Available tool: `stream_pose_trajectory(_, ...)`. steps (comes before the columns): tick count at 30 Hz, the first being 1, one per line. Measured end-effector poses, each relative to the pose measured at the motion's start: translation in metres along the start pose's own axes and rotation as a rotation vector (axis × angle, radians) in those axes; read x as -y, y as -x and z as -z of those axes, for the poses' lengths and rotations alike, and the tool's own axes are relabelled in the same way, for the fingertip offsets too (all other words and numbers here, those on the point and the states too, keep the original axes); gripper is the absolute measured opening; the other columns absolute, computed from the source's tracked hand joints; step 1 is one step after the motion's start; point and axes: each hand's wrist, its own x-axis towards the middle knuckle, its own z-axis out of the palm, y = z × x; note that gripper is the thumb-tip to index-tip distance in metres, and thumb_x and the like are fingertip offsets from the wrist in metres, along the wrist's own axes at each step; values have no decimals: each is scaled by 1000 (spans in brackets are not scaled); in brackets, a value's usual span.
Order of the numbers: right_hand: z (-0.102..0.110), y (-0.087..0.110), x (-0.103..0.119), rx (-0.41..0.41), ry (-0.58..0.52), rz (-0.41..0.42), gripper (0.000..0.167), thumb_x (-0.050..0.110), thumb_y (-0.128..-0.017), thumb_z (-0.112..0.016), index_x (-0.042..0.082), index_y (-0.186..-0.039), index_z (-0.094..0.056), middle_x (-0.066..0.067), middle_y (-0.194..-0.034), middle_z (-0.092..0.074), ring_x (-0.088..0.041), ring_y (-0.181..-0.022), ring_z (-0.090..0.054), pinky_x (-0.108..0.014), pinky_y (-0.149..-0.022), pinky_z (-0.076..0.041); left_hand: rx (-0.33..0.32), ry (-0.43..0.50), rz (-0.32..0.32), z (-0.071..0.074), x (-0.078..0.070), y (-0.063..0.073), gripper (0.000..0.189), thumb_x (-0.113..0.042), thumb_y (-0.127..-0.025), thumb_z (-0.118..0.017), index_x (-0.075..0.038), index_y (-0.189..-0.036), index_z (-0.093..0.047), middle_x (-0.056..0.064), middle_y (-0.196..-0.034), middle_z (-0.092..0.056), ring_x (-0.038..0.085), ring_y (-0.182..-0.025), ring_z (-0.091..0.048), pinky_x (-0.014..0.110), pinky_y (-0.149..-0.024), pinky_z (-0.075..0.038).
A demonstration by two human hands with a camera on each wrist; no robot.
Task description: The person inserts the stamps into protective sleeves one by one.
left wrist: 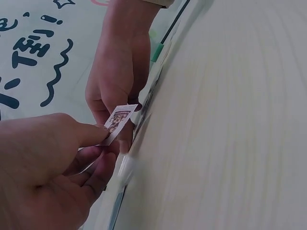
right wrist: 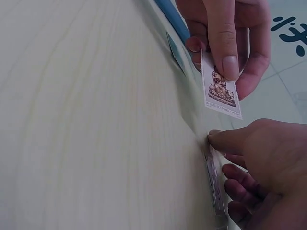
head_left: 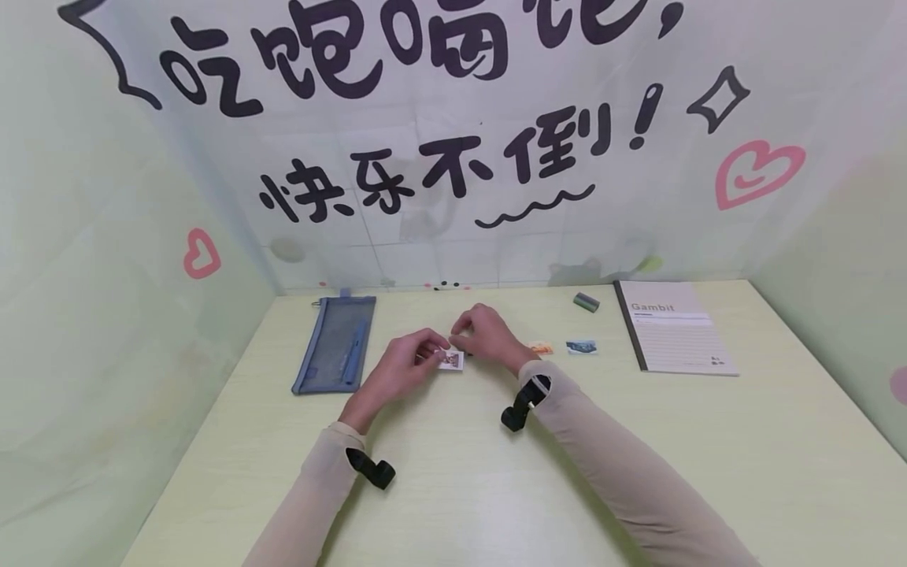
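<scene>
A small white-edged postage stamp [right wrist: 221, 93] with a brown statue printed on it is pinched between the thumb and fingers of my left hand [head_left: 407, 362]. In the right wrist view the thumb lies across the stamp's upper part. My right hand [head_left: 487, 335] hovers just right of the stamp, its thumb reaching forward and the other fingers loosely bent. Nothing shows between those fingers. Beyond the right wrist lie an orange stamp [head_left: 542, 347], partly hidden, and a blue stamp [head_left: 582, 346], both flat on the table.
A blue mesh pencil pouch [head_left: 322, 346] with a blue pen [head_left: 352, 358] lies on the left of the table [head_left: 453, 488]. At the right is a Gambit notebook [head_left: 673, 331] with a dark spine. A small dark-green block [head_left: 586, 302] sits near the back, before the printed wall cloth [head_left: 439, 244].
</scene>
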Motion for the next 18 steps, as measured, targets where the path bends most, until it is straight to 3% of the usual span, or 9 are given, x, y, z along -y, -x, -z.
stream_pose_trajectory(8,9,8,-4,-11,-125,-43,15,23,-103,-75,11,-112,-78,-7,-110,-74,-21,-99,-64,-35,-87,-54,-8,23,12,0,0,0,13,-14,-107,-71,-16,-119,-75,1,-106,-76,13,-93,-74,31,-85,-61)
stream_pose_trajectory(15,27,22,-8,-126,-233,-68,16,27,-105,-74,13,-114,-74,-5,-111,-78,-23,-105,-71,-42,-96,-59,-7,94,11,-2,-1,0,13,-14,-108,-68,-15,-120,-74,5,-106,-75,17,-83,-78,25,-70,-56)
stream_pose_trajectory(18,35,34,-12,-160,-289,-78,18,30,-105,-75,15,-115,-73,-5,-112,-78,-23,-105,-71,-41,-93,-59,-8,127,11,-5,-3,1,13,-14,-108,-68,-14,-121,-73,7,-108,-75,18,-82,-78,24,-68,-56)
